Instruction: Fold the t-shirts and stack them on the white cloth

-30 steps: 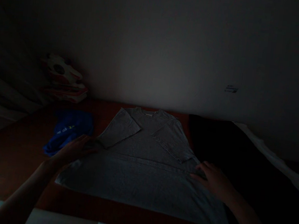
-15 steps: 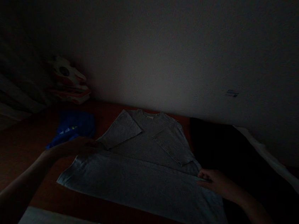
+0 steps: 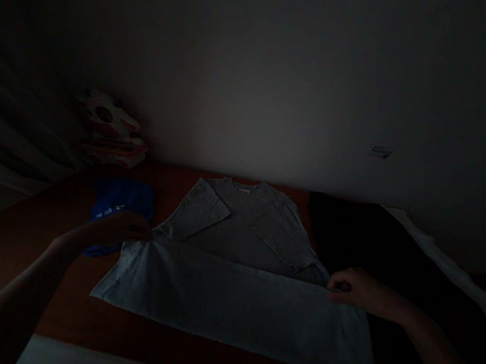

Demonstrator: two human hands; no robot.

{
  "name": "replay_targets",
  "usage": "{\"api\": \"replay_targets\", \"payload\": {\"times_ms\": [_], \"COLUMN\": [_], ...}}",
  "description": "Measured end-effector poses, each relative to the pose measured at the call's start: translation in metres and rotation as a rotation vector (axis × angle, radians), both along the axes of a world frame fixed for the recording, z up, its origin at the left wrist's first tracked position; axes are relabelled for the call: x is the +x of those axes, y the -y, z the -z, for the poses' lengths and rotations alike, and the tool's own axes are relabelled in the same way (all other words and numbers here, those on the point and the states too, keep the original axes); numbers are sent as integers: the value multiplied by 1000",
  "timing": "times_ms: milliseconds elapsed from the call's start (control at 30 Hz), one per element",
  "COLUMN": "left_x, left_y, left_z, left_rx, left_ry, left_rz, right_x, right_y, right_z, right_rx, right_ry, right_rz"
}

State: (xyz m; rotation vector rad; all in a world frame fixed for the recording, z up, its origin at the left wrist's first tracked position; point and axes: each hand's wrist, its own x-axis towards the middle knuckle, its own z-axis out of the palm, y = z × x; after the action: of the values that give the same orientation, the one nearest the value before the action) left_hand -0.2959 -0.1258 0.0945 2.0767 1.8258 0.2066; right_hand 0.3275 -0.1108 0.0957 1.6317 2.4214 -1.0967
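A grey T-shirt [image 3: 233,273] lies flat on a reddish-brown table [image 3: 36,253], collar toward the wall, both sleeves folded in over its chest. My left hand [image 3: 118,230] pinches the shirt's left side edge about halfway down. My right hand [image 3: 355,289] is closed on the right side edge at the same height. A straight crease runs across the shirt between the two hands. The scene is very dark.
A crumpled blue garment [image 3: 121,204] with light lettering lies just beyond my left hand. A red-and-white object [image 3: 109,130] sits at the back left by the wall. A black cloth [image 3: 371,242] covers the table's right side, with a white strip [image 3: 444,255] beyond it.
Both hands went from lying flat on the shirt to pinching its side edges, and the fabric at the crease has lifted slightly. The view shifted a little.
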Motion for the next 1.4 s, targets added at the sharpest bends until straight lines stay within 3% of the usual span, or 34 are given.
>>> {"api": "replay_targets", "payload": {"times_ms": [100,200,267,333,467,567,667,767,967,1100,1200,1300,1400], "left_x": [2,17,30,41,52,49,44,41,34,12,-9,-20,-14], "left_y": [-12,-21,-23,-24,-21,-16,-7,7,70,113,116,85,34], "left_z": [-21,-32,-26,-8,49,80,89,89,93,88,68,34,4], "left_rx": [-13,306,516,620,514,468,480,482,442,347,247,202,209], "left_ry": [53,-9,-51,-66,-70,-55,-51,-43,-22,47,122,174,210], "left_rz": [-46,-239,-316,-321,-139,-14,-18,-24,-47,-74,-190,-337,-393], "right_x": [-1,-6,-13,-20,-30,-30,-29,-28,-15,0,7,8,4], "right_y": [-22,-38,-41,-39,-30,-22,-15,-5,41,83,88,54,-1], "right_z": [-8,-3,8,25,69,95,105,102,91,68,34,-1,-14], "right_rx": [250,740,989,1073,948,844,812,781,595,307,125,107,134], "right_ry": [-17,13,34,30,5,-10,-34,-67,-95,-77,-108,-176,-199], "right_rz": [112,233,233,141,-52,-40,20,33,48,100,159,222,220]}}
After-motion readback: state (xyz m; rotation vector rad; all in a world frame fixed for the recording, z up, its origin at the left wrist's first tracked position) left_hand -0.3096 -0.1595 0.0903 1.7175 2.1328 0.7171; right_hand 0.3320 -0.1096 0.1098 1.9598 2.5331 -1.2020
